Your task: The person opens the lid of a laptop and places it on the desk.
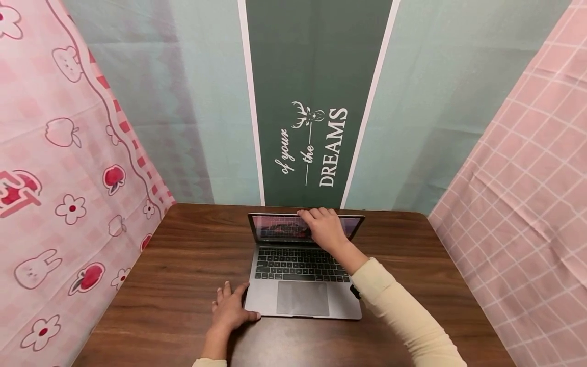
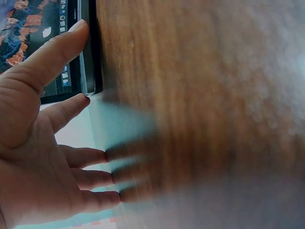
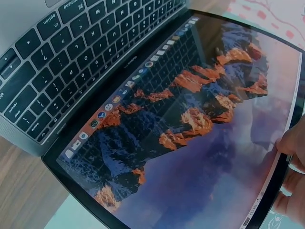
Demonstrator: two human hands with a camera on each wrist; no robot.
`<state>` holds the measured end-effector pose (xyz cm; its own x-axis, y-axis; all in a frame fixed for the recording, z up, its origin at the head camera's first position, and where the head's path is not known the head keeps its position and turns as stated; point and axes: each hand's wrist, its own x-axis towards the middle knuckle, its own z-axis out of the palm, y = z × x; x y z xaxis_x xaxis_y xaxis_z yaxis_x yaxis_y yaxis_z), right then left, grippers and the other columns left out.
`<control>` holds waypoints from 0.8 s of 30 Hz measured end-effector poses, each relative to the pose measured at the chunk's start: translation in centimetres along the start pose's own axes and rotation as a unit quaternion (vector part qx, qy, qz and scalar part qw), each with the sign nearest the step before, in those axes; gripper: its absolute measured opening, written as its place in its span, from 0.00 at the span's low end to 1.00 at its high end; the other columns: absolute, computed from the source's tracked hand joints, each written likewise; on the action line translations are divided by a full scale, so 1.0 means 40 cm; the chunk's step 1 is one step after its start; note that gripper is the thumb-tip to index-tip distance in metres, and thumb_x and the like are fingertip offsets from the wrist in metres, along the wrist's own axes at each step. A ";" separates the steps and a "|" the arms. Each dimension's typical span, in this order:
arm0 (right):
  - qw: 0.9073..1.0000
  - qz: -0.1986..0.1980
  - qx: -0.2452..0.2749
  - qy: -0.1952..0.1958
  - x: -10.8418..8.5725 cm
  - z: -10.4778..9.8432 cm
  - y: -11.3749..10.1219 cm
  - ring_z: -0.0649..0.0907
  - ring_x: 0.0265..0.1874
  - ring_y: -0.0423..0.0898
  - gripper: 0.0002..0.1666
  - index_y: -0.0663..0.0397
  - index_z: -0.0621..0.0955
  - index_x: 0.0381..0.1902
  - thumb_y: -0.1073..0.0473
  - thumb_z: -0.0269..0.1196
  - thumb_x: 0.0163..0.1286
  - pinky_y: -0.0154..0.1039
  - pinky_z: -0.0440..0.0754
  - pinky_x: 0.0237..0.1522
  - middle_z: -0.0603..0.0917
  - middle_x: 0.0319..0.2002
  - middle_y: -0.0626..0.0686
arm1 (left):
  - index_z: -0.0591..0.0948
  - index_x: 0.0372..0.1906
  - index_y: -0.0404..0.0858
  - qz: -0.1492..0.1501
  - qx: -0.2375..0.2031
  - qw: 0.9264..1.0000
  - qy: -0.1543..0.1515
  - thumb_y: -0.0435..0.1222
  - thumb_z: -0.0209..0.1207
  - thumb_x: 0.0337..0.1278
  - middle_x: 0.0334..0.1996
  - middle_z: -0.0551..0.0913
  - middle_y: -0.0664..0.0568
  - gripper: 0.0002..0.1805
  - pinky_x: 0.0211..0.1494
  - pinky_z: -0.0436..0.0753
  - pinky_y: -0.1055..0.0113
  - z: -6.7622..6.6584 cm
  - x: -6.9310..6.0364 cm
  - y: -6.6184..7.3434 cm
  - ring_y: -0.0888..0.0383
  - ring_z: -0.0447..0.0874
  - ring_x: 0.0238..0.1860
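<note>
A grey laptop [image 1: 261,300] lies unfolded on the wooden table, its lit screen [image 3: 157,157] showing a mountain picture and a row of icons. At the lid's top edge, my right hand [image 1: 325,229] pinches the rim, with the thumb on the screen side and the fingers behind. Beside the front left corner of the base, my left hand [image 1: 229,308] is spread out. Its thumb [image 2: 57,50] touches the front edge and its index finger [image 2: 69,112] touches the left side. The other left fingers rest on the table, off the laptop.
Brown wood-grain table [image 1: 183,265] surrounds the laptop on all sides. A green and teal curtain [image 1: 316,61] with white lettering hangs behind it. Pink patterned cloth [image 1: 91,224] hangs at the left, and pink checked cloth [image 1: 518,168] at the right. A small black item [image 1: 355,291] shows by the right cuff.
</note>
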<state>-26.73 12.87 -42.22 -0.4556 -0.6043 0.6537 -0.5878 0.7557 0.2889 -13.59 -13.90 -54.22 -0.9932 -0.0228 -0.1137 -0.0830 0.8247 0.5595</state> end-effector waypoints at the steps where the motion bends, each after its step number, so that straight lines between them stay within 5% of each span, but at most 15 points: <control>1: 1.000 0.001 0.000 0.004 0.001 0.003 0.002 0.81 0.28 0.52 0.18 0.51 0.80 0.46 0.70 0.63 0.56 0.45 0.74 0.23 0.82 0.34 0.53 | 0.74 0.59 0.39 -0.001 0.000 1.000 0.000 0.49 0.77 0.19 0.62 0.53 0.21 0.48 0.54 0.53 0.29 0.001 0.000 0.000 0.22 0.46 0.62; 24: 0.999 0.040 -0.017 0.002 0.046 0.077 0.048 0.81 0.32 0.53 0.17 0.52 0.80 0.48 0.67 0.62 0.60 0.49 0.76 0.31 0.83 0.38 0.54 | 0.75 0.58 0.39 -0.005 -0.006 1.000 0.007 0.48 0.77 0.18 0.63 0.54 0.21 0.48 0.55 0.52 0.29 0.006 0.000 -0.001 0.23 0.47 0.62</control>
<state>-30.74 12.41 -42.61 -0.4973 -0.5401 0.6789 -0.5260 0.8100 0.2591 -13.56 -13.81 -54.43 -0.9935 -0.0390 -0.1074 -0.0934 0.8181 0.5675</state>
